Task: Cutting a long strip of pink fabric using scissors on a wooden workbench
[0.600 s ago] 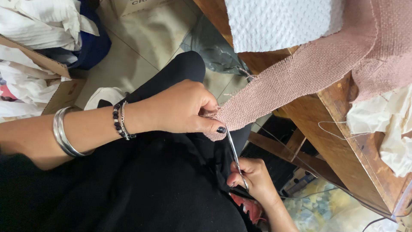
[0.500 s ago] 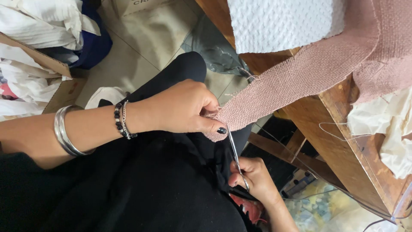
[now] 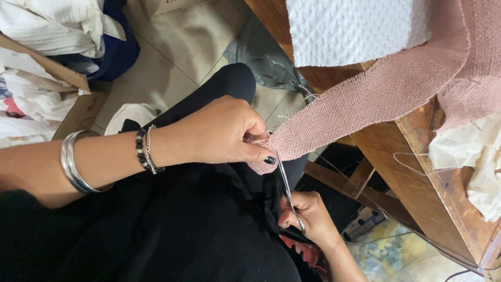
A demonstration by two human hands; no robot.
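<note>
Closest to me lay the black cloth over my lap. Just past it, low and to my right, my right hand was closed around the handles of a pair of slim metal scissors. The fingers were curled through the loops, and I couldn't tell how far the blades stood apart. The blades pointed up and away from that hand, their tips meeting the cut end of the pink woven strip.

My left hand, beaded bracelets at the wrist and a silver bangle further up the arm, came in from the left. It was pinched shut on that same end of the strip, the thumb underneath and the fingers on top, right beside the scissor tips. So the left hand was on the strip itself, while the right reached it only through the blades.

From the pinch, the strip's long axis ran up and to the right, away from both hands. It rose over the edge of the wooden table and passed under a white textured cloth.

Beyond my knee were the pale floor tiles, and far left a cardboard box of white fabric.
</note>
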